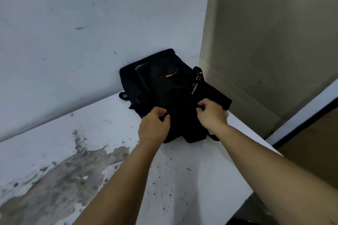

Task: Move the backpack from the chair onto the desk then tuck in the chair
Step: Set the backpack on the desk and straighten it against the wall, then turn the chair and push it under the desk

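Note:
A black backpack with an orange zip pull and white lettering lies on the white desk, its top leaning against the wall in the far corner. My left hand pinches the fabric at the bag's near left edge. My right hand grips the near right part of the bag, fingers curled into it. Both forearms reach in from the bottom of the view. The chair is out of sight.
The desk top is worn, with a large brown patch of peeled surface at the near left. A white wall backs the desk. A beige wall or panel stands to the right, past the desk's right edge.

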